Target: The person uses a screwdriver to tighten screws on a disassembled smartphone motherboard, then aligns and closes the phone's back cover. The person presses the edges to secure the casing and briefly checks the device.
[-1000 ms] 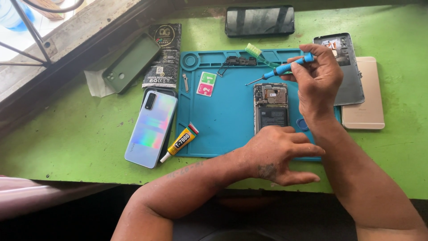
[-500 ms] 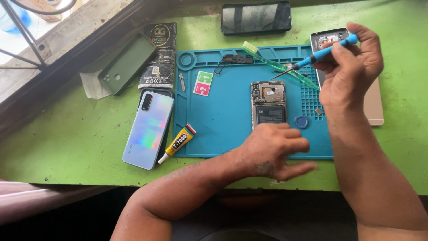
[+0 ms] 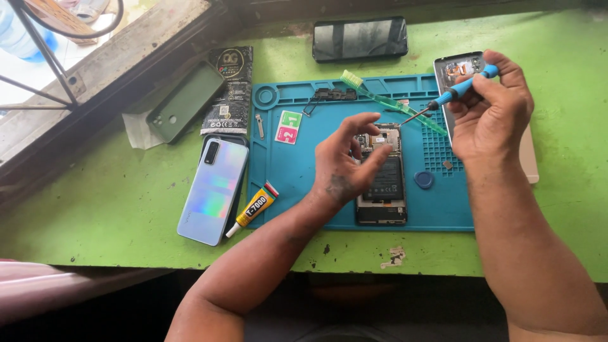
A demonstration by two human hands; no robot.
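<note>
Two hands on the job: left hand, fingers spread, steadies the opened phone mid-mat on the blue repair mat, while farther right the right hand has fingers clamped on a blue screwdriver, tip angled toward the phone's top.

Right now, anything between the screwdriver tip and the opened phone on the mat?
Mostly clear. The screwdriver in the right hand points at the opened phone; only the left hand fingers and the green toothbrush lie close by.
</note>
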